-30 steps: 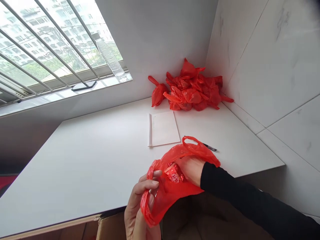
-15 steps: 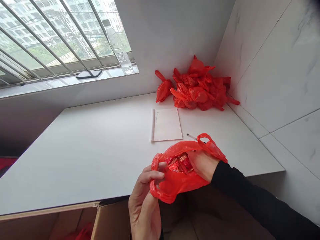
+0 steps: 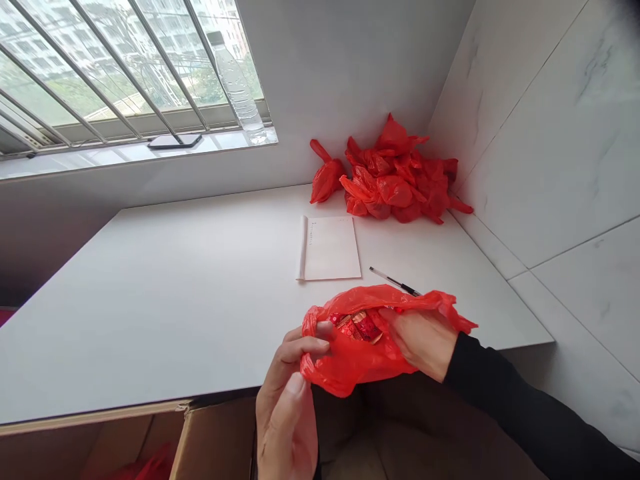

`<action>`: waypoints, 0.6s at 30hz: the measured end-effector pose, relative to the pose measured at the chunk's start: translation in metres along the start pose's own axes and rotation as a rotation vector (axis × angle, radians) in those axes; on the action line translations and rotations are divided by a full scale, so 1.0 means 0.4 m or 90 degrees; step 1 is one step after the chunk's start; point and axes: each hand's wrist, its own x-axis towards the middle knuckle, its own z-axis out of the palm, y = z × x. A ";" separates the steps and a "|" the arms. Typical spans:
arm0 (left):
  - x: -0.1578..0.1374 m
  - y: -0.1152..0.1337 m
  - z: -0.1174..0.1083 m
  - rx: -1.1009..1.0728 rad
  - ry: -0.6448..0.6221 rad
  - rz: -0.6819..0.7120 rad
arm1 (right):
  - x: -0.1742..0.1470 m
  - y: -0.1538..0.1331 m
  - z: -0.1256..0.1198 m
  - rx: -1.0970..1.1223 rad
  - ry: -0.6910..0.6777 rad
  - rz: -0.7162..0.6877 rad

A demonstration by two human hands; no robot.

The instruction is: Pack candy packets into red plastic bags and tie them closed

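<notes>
1. Since the earlier frame, the right hand [image 3: 423, 340] had shifted farther right within the red bag [image 3: 357, 370]; the handle loop that had stood up near its wrist had dropped to the right, baring more of the black-and-clear pen [image 3: 395, 281].
2. The left hand [image 3: 293, 387] was curled around the bag's left handle, with two fingertips poking through inside the rim and the thumb at the lower edge.
3. The right hand was inside the bag's mouth up to about the wrist, below a black sleeve [image 3: 505, 380]; its fingertips were hidden, so whether they were pinching anything could not be told.
4. The bag was held, mouth open, at the table's near edge, and red patterned packets [image 3: 363, 327] showed inside it, between the two hands.
5. Beyond the bag, a notepad [image 3: 333, 250] with small writing lay on the white table [image 3: 175, 287], the pen near its lower right corner.
6. Farther back, a heap of red bags [image 3: 395, 183] sat in the corner, with a tied red bag [image 3: 327, 180] at its left.
7. A clear bottle [image 3: 241, 100] stood on the windowsill [image 3: 100, 160], and a cardboard box [image 3: 215, 437] was below the table's near edge.
</notes>
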 end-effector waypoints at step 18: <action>0.025 0.111 -0.029 0.346 0.138 0.174 | -0.119 -0.019 -0.259 0.177 0.267 0.066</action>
